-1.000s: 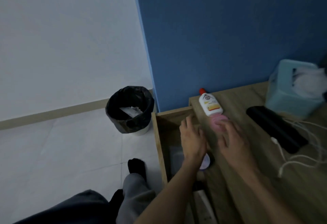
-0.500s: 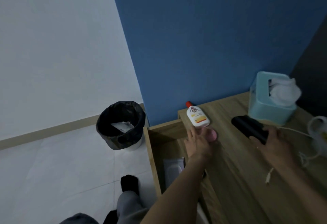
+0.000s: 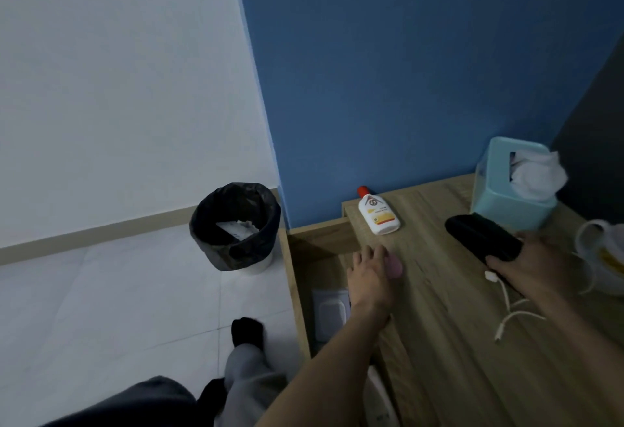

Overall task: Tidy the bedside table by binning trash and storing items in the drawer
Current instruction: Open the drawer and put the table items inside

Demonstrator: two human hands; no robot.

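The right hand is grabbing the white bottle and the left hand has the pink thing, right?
Not quite. The right hand grips the black case, not the white bottle, which lies untouched on the table near the blue wall. The left hand does hold the pink thing. The head view shows this.

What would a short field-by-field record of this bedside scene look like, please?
left hand: holds a pink item at the edge of the table
right hand: grips the black case on the table
drawer: open, a pale pack inside
bottle: white, red cap, lying at the table's back corner
bin: on the floor, black liner, paper inside
tissue box: teal, behind the black case
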